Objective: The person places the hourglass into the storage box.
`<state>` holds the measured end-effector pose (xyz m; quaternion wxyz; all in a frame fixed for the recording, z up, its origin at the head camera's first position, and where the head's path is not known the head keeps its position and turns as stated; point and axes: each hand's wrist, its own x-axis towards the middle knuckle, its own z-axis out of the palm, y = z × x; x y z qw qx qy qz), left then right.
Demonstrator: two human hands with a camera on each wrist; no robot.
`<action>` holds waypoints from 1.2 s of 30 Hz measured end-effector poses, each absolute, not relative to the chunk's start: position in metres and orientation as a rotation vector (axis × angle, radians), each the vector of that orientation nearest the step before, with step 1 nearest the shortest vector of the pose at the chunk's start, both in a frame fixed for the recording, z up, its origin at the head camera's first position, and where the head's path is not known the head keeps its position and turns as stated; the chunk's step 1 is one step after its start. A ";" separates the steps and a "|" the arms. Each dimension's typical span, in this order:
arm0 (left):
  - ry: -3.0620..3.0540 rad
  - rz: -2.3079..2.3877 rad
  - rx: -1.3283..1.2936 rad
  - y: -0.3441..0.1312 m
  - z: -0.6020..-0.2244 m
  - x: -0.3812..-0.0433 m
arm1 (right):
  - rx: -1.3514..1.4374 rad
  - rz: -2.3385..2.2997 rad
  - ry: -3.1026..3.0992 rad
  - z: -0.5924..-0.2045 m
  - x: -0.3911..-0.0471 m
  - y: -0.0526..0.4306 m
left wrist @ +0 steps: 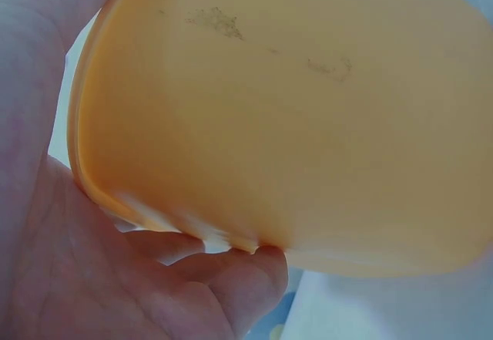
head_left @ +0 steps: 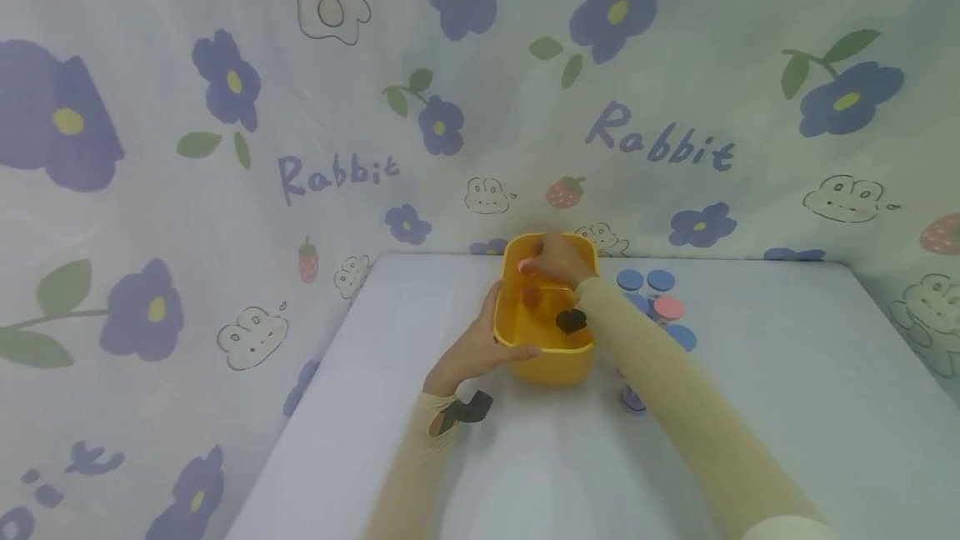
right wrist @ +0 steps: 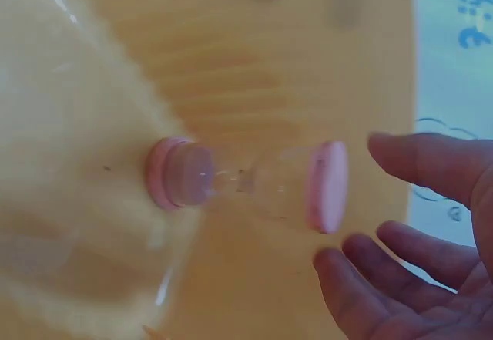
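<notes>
A yellow plastic bin stands tilted on the table, its mouth towards me. My left hand grips its left side, thumb along the near rim and fingers against the outer wall. Inside the bin is a small hourglass with pink end caps and pale sand gathered at one end. My right hand reaches into the far part of the bin. In the right wrist view its thumb and fingers are spread close beside the hourglass's nearer pink cap, with a gap visible between them.
Right of the bin, partly behind my right sleeve, stand several hourglasses with blue caps and one with a pink cap. A purple-based one is nearer me. A patterned cloth hangs behind the white table.
</notes>
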<state>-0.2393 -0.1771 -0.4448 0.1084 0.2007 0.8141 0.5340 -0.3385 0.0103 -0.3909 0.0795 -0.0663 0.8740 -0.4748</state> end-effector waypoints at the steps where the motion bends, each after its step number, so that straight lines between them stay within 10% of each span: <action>1: 2.401 1.569 0.587 -0.177 -0.444 -0.239 | -0.182 -1.413 2.614 -0.387 -0.339 0.011; 36: 2.374 1.580 0.518 -0.175 -0.446 -0.239 | -0.485 -1.486 2.771 -0.336 -0.243 0.140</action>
